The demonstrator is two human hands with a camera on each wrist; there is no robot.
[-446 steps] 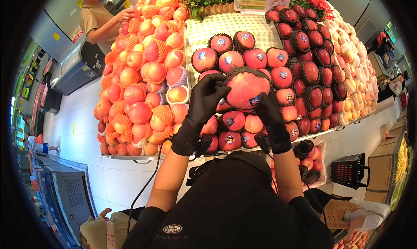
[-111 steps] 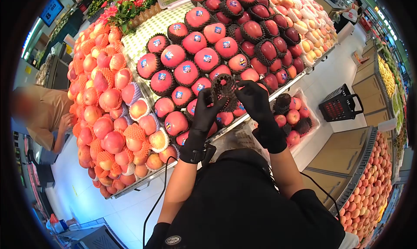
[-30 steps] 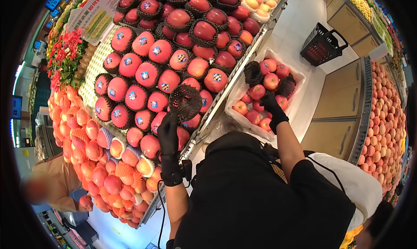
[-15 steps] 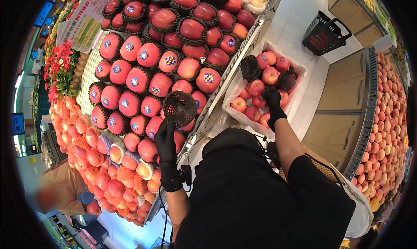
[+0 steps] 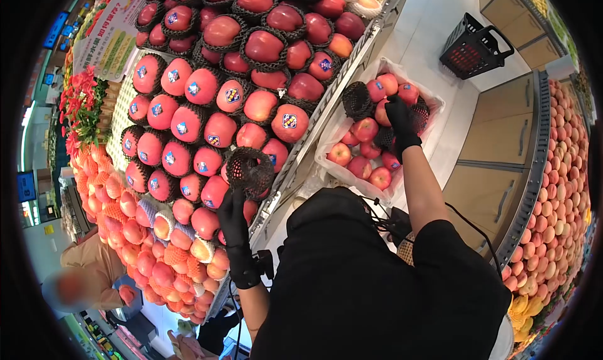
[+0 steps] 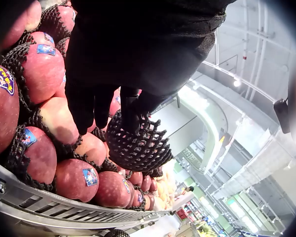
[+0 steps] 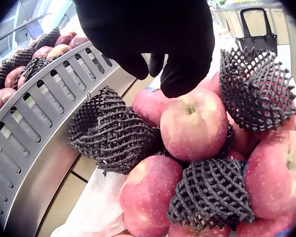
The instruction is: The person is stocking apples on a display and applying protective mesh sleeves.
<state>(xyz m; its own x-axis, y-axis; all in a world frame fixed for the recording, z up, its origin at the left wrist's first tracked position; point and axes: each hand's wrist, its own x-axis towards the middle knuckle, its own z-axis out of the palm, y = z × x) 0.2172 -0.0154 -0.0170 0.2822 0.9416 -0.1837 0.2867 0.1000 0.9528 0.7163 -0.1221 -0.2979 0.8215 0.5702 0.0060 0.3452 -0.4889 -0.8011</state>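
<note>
My gloved left hand [image 5: 233, 225] holds a black foam fruit net [image 5: 250, 171] by its edge, over the front of the apple display; the net's mouth gapes and no apple shows in it. In the left wrist view the fingers pinch the mesh net [image 6: 138, 145]. My gloved right hand [image 5: 402, 118] is over a plastic-lined box [image 5: 333, 184] of loose apples. Seen from the right wrist, its bent fingertips [image 7: 175, 84] hang right at the top of a red-yellow apple [image 7: 194, 131], not wrapped round it. Black nets [image 7: 113, 133] lie among the apples.
Netted, stickered apples [image 5: 188, 122] fill the sloping display, edged by a metal rail [image 7: 44, 108]. A black basket [image 5: 474, 49] stands on the floor beyond the box. Cabinets and a peach stand [image 5: 546, 190] rise at right. Another person [image 5: 94, 259] is at the far left.
Earlier, both hands held a netted apple, then a bare net at the display. The view has turned rightward; my right hand has gone to the box and moved farther up over it. The left keeps the net.
</note>
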